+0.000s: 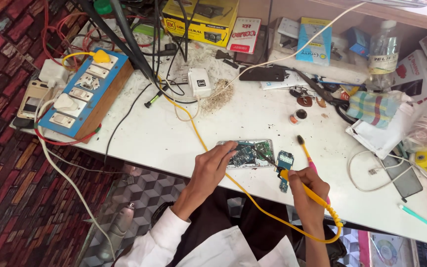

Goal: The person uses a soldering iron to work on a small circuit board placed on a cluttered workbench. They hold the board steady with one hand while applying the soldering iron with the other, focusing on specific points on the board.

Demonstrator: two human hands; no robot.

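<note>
An opened phone (247, 153) with its circuit board showing lies on the white table (174, 138) near the front edge. My left hand (212, 165) rests its fingers on the phone's left end. My right hand (306, 190) grips a yellow soldering iron (302, 185) with its tip pointed at the phone's board. A small blue circuit board (285, 163) lies just right of the phone, beside the iron. A toothbrush with a pink and yellow handle (306, 153) lies right of that board. The iron's yellow cable (198, 133) runs across the table toward the back.
A blue and wooden switchboard with plugs (82, 94) sits at the left edge. A white charger (199, 81), yellow box (201, 20), small flux tin (297, 117), folded checked cloth (374, 106), plastic bottle (384, 49), dark phone (405, 178) and several cables crowd the back and right.
</note>
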